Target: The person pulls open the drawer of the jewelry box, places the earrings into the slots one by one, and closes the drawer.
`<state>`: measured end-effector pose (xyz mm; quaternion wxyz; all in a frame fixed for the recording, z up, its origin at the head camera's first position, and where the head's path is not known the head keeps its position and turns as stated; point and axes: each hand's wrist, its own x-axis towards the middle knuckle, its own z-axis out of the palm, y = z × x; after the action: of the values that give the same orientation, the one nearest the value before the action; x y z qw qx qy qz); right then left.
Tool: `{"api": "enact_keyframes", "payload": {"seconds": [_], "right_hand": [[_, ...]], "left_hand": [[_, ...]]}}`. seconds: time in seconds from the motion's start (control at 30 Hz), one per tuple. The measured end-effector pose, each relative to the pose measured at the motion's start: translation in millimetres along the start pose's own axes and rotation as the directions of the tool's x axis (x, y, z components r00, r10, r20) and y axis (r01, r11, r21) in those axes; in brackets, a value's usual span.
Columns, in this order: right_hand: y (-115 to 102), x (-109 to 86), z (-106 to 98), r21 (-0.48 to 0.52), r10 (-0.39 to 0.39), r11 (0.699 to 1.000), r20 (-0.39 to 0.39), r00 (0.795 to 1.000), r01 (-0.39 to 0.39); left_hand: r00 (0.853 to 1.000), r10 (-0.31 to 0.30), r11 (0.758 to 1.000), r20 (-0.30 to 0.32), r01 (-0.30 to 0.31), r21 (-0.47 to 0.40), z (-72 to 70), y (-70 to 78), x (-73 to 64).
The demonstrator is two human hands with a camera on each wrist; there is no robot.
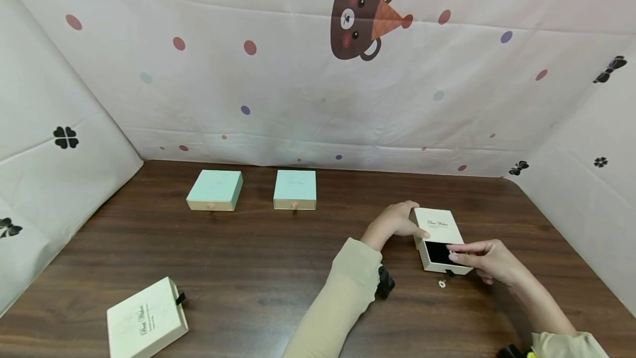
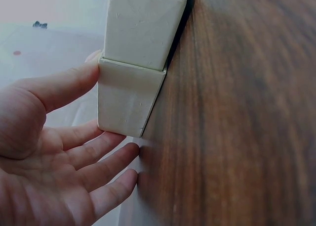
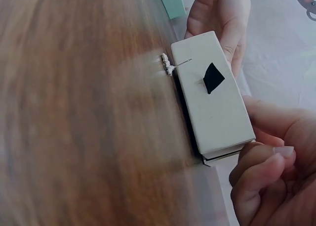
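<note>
On the right side of the table, a cream drawer box [image 1: 437, 224] has its black-lined drawer [image 1: 437, 252] partly pulled out towards the person. My left hand [image 1: 396, 220] grips the box's far left side, thumb on the lid and fingers around the back corner. Over the drawer, my right hand [image 1: 489, 258] pinches a small shiny earring [image 1: 451, 253] between thumb and forefinger; the fingertips partly hide it. A flower-shaped stud earring [image 1: 441, 284] lies on the wood in front of the drawer, its thin pin sticking out. The drawer front carries a black ribbon tab [image 3: 213, 78].
Two mint-green drawer boxes, one on the left [image 1: 215, 189] and one nearer the middle [image 1: 295, 189], stand at the back of the table. Another cream box [image 1: 146, 318] with a black tab lies at the front left. A patterned cloth [image 1: 298, 87] rises behind the table.
</note>
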<state>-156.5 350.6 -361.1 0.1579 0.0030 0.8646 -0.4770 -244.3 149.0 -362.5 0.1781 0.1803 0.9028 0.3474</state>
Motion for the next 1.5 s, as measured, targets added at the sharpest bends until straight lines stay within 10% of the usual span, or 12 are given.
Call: {"api": "enact_keyframes", "payload": {"seconds": [0.43,0.73,1.1,1.5], "right_hand": [[3,0.5,0,0.041,-0.001,0.999,0.016,1.0,0.0],[-5,7.6,13,-0.166,-0.072,0.984,-0.086,0.994,0.057],[-3,4.3,17,-0.269,-0.199,0.956,-0.31,0.93,0.115],[-6,-1.3,11,-0.382,-0.469,0.84,-0.152,0.87,0.385]], "left_hand": [[1.0,0.002,1.0,-0.006,-0.002,-0.015,1.1,0.4,-0.2],[1.0,0.012,1.0,0.001,-0.012,-0.023,-3.8,-7.7,0.2],[0.999,0.037,0.998,0.024,-0.036,-0.049,0.8,-1.7,3.9],[0.999,0.033,0.998,0.023,-0.032,-0.049,1.1,-1.6,3.2]]}}
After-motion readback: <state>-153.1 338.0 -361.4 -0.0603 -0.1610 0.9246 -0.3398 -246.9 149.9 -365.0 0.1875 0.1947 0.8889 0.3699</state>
